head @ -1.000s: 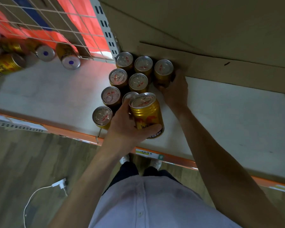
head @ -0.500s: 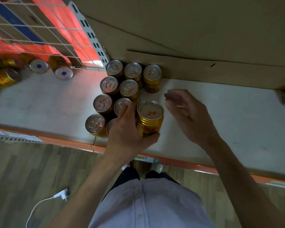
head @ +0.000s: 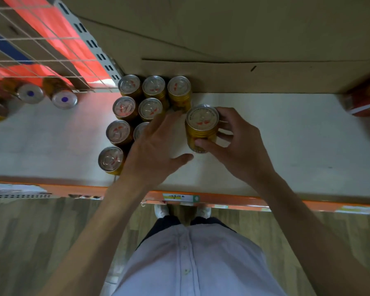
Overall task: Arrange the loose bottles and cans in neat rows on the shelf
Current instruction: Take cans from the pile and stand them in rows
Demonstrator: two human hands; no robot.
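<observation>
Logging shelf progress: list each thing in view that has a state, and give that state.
right hand: fingers closed around the held can
held can: upright, gripped, beside the block
left hand: open, empty, over the block's front cans
can block: upright, in rows, against the cardboard
loose cans: lying on their sides at far left
shelf: right part bare

Right hand [head: 239, 146] grips a gold can [head: 201, 129] upright on the shelf [head: 286, 146]; left hand [head: 156, 144] rests open beside the rows [head: 137, 107].
</observation>
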